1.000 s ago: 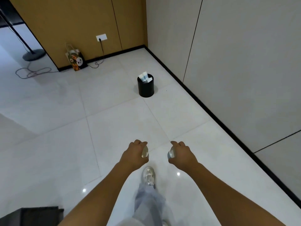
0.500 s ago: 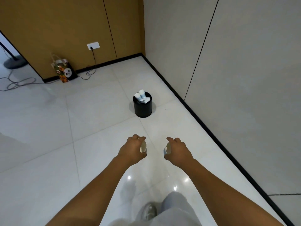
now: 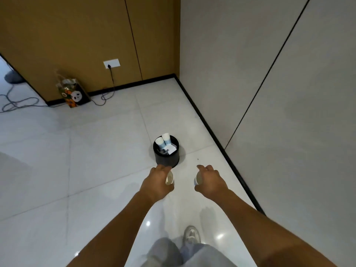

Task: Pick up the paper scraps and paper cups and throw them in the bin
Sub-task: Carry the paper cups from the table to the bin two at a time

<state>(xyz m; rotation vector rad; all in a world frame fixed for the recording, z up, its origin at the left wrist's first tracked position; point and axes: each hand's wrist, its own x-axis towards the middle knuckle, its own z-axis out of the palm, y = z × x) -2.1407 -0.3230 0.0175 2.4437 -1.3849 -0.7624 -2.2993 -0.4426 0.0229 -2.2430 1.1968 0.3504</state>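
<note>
Head view of a tiled corner. The left hand [image 3: 157, 183] curls its fingers round a white paper cup [image 3: 169, 178], rim facing the camera; the right hand [image 3: 211, 181] likewise grips a second white paper cup with a blue band [image 3: 198, 178]. Both hands hang in the air just short of the round black bin [image 3: 166, 158], which stands on the glossy white tile floor [image 3: 96, 151] and already contains two white-and-blue paper cups [image 3: 163, 140] and paper scraps [image 3: 170, 149]. A patterned gift bag [image 3: 74, 93] leans against the brown wall panel [image 3: 77, 35].
</note>
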